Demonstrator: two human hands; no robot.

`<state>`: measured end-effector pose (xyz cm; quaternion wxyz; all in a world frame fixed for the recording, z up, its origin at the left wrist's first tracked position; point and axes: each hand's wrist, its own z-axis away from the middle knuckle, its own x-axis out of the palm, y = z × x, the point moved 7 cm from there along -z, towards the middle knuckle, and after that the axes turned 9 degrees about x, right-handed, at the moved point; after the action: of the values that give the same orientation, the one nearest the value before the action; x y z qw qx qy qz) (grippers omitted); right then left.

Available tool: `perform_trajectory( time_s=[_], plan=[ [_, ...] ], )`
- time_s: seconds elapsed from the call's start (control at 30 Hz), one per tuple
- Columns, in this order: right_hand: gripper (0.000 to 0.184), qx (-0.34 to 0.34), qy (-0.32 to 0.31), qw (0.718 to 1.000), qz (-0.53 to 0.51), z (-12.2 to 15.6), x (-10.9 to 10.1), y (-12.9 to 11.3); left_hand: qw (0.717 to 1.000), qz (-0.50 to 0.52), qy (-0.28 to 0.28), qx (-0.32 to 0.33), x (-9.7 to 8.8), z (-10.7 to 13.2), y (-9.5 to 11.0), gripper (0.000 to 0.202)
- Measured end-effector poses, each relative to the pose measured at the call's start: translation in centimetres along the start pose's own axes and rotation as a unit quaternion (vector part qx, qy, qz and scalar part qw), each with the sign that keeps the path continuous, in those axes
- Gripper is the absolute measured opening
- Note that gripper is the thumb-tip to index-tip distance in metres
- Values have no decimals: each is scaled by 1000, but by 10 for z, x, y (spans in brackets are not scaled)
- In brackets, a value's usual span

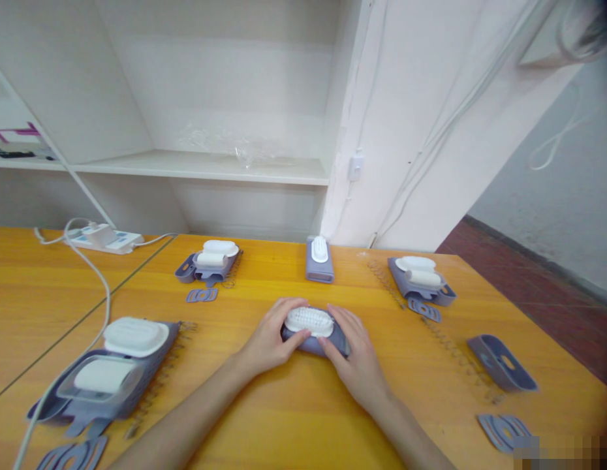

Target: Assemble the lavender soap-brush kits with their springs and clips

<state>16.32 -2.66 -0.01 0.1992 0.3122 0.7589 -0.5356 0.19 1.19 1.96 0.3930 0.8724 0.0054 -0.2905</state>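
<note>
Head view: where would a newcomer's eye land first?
Probably the middle of the orange table, where the left grip and right grip hold a purple case topped by a white bristled oval. Next, perhaps, the white roll at near left, then the white cable curving down the left side.

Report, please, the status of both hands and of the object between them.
Left hand and right hand hold purple case. White textured piece on top. White cable to the left, apart from both hands.

The oval top (309, 318) is white, its case (312, 346) grey-purple, the table (284, 418) orange-yellow.
</note>
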Motion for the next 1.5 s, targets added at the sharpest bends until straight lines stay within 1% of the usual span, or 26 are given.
perform_trajectory(
  time_s=[0.1, 0.23, 0.3, 0.37, 0.53, 0.6, 0.67, 0.73, 0.83, 0.93, 1.0, 1.07, 1.17, 1.33, 1.5],
  plan=[
    [40, 15, 6, 1000, -4, -2, -1, 2, 1000, 14, -9, -3, 1, 0, -1, 44],
    [41, 54, 9, 998, -25, -4, -3, 6, 999, 27, -24, -6, 3, 0, 0, 44],
    [40, 69, 2, 997, -36, -5, -3, 7, 999, 29, -20, -12, 4, 0, -1, 44],
    [37, 76, -1, 996, -48, -7, -3, 8, 999, 22, -6, -23, 4, 1, -5, 45],
    [33, 83, 19, 994, -66, -8, -7, 8, 993, -46, 74, -85, -3, 4, -21, 50],
    [32, 83, 25, 994, -69, -8, -7, 8, 989, -81, 81, -95, -5, 4, -23, 46],
    [31, 82, 30, 994, -68, -8, -8, 8, 987, -113, 78, -83, -7, 4, -20, 42],
    [35, 74, 32, 995, -63, -7, -8, 7, 987, -126, 75, -70, -8, 3, -17, 43],
    [45, 58, 22, 997, -49, -6, -7, 6, 992, -103, 52, -58, -6, 3, -15, 54],
    [39, 65, 20, 997, -42, -7, -7, 9, 994, -87, 30, -50, -1, 4, -15, 63],
    [36, 72, 21, 996, -43, -8, -8, 11, 993, -102, 30, -52, 0, 5, -16, 64],
    [35, 76, 20, 996, -46, -8, -8, 12, 990, -126, 42, -58, 0, 6, -17, 64],
    [35, 73, 21, 996, -52, -8, -9, 11, 987, -141, 50, -62, -1, 7, -15, 61],
    [35, 68, 19, 996, -56, -7, -9, 10, 991, -107, 29, -72, 0, 7, -13, 69],
    [33, 68, 21, 996, -56, -7, -9, 11, 990, -82, 37, -104, 1, 9, -18, 67]
  ],
)
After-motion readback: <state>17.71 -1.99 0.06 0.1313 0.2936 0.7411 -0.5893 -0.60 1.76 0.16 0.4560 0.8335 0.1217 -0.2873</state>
